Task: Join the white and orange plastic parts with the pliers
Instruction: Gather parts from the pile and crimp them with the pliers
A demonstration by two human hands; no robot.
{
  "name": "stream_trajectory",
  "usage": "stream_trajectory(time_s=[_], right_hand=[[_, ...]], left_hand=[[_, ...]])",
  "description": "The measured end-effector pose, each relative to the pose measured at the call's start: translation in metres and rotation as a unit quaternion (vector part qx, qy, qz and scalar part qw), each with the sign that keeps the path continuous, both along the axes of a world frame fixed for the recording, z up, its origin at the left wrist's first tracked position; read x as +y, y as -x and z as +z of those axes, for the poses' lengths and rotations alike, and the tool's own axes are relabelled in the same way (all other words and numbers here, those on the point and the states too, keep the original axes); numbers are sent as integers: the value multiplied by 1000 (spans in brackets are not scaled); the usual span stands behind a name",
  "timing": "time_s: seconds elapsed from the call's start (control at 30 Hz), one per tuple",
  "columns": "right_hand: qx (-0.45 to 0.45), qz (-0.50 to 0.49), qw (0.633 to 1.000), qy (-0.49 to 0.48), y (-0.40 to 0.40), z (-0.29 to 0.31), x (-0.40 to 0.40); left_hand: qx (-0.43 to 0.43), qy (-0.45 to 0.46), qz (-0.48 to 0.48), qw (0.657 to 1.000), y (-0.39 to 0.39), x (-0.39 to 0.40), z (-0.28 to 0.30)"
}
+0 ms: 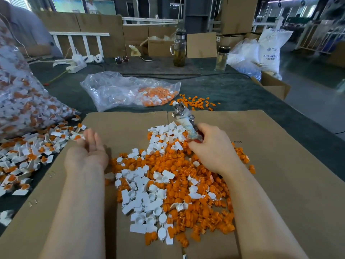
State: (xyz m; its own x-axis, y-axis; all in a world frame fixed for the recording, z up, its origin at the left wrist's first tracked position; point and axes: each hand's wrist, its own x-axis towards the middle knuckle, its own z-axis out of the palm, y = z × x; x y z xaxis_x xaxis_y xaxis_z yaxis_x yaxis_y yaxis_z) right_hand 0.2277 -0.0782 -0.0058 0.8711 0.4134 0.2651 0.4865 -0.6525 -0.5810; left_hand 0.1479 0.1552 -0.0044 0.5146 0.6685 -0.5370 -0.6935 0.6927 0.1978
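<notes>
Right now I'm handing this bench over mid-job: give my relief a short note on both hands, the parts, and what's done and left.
Left hand: open, palm up, beside the joined pieces on the left.
Right hand: grips the pliers, head pointing away, above the loose pile.
Loose white parts and orange parts lie mixed on the cardboard.
Done: many joined pieces lie at the left.
Left: a large pile to join.

Bare cardboard (280,165) right of parts heap (173,184)

Left hand (89,146) open, palm up; right hand (211,146) curled in a grip
</notes>
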Motion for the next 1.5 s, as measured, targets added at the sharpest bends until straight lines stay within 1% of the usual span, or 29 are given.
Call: stream_trajectory(time_s=[0.07,0.13,0.2,0.23,0.27,0.3,0.33,0.37,0.4,0.43,0.47,0.5,0.57,0.6,0.77,0.83,0.9,0.93,0.97,1.07,1.1,1.13,1.17,1.23,1.33,1.4,1.5], right_hand=[[-7,-3,1000,15,-1,-1,0],[-18,-4,1000,19,-1,-1,1],[-23,-5,1000,20,0,-1,2],[-25,-6,999,20,0,-1,3],[-27,-4,999,17,1,-1,3],[-30,1,1000,10,2,-1,5],[-34,10,999,1,3,0,6],[-36,22,999,-6,4,1,8],[-39,36,999,-10,5,2,9],[-42,49,998,-11,7,2,11],[-43,61,997,-16,8,2,13],[-38,71,997,-21,10,1,14],[-18,87,995,-45,12,1,16],[-10,96,994,-53,12,2,16],[-15,129,991,-27,13,5,12],[-23,127,992,-8,13,5,11],[-11,122,992,-6,13,5,12],[-4,117,993,-13,14,5,12],[-5,106,994,-19,14,4,13],[-52,30,998,-6,11,0,12],[-53,-4,999,-1,8,-1,10],[-40,-36,999,-1,4,-2,8],[-20,-67,998,-2,0,-3,5],[11,-125,992,15,-7,-7,0],[55,-173,981,72,-14,-11,-5],[75,-195,973,96,-15,-14,-5],[80,-229,963,121,-13,-17,-3]], left_hand=[[-34,18,26,999,0,4,-2],[-37,-1,15,999,-2,5,-4],[15,-59,-48,997,-3,0,-3],[57,-114,-100,987,-4,-4,-1],[102,-191,-160,963,-4,-10,2],[140,-288,-223,921,-6,-17,5],[157,-387,-282,864,-8,-25,8],[156,-467,-334,804,-9,-35,10],[141,-522,-380,751,-10,-46,12],[119,-556,-417,709,-10,-56,12],[92,-575,-444,681,-11,-64,11],[57,-580,-458,671,-12,-70,10],[-6,-572,-456,681,-14,-73,6],[-20,-572,-447,688,-15,-72,5],[-38,-585,-407,701,-16,-69,2],[-35,-574,-384,722,-17,-71,3],[-5,-566,-355,744,-18,-72,5],[17,-574,-346,742,-18,-72,5],[42,-593,-342,728,-19,-71,4],[120,-673,-317,657,-19,-65,2],[152,-692,-306,636,-19,-61,0],[193,-704,-301,614,-20,-57,-1],[241,-714,-302,585,-20,-52,-3],[321,-723,-327,518,-19,-44,-8],[390,-726,-368,431,-18,-38,-12],[416,-730,-375,391,-18,-37,-12],[431,-733,-379,365,-20,-37,-13]])
